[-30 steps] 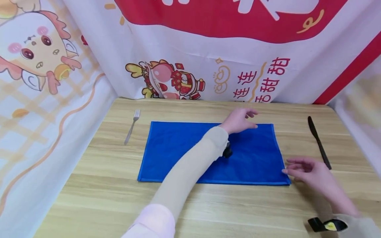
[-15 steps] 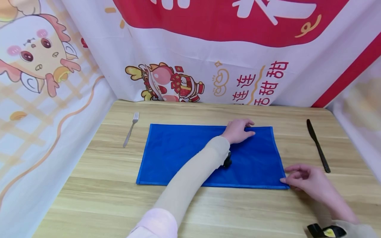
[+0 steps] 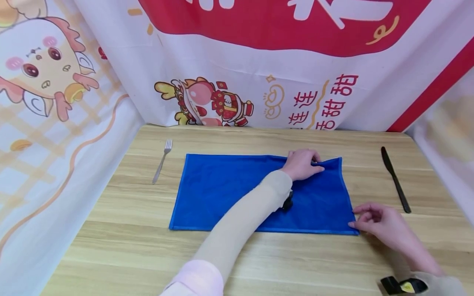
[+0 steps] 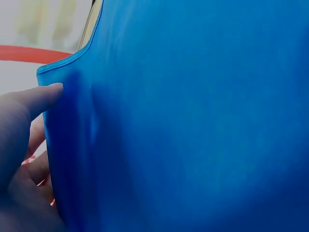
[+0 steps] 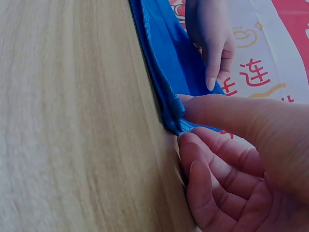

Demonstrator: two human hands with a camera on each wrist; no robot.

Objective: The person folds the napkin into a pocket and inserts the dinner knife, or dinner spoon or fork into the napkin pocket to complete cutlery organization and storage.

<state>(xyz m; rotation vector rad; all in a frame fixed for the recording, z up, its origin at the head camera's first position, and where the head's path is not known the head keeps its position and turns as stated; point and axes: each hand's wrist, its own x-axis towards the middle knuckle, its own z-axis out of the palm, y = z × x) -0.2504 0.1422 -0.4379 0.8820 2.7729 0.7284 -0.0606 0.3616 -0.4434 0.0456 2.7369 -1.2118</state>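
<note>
A blue cloth (image 3: 218,189) lies as a wide rectangle on the wooden table. My left hand (image 3: 301,164) reaches across it and pinches its far edge near the far right corner, where the edge is lifted and wrinkled. In the left wrist view the thumb of that hand (image 4: 21,130) lies on the near face of the raised cloth (image 4: 193,106), the other fingers behind it. At the near right corner my right hand (image 3: 386,224) pinches the side edge. The right wrist view has thumb and fingertips of this hand (image 5: 236,159) on layered hems of the cloth (image 5: 166,96).
A fork (image 3: 161,161) lies on the table (image 3: 122,230) left of the cloth. To the right, beyond my right hand, is a black knife (image 3: 395,179). Printed fabric curtains (image 3: 237,57) hang behind the table and on both sides.
My left hand has come down onto the cloth's far edge, gripped it and raised it slightly, wrinkling the far right part. My right hand has stayed at the near right corner.
</note>
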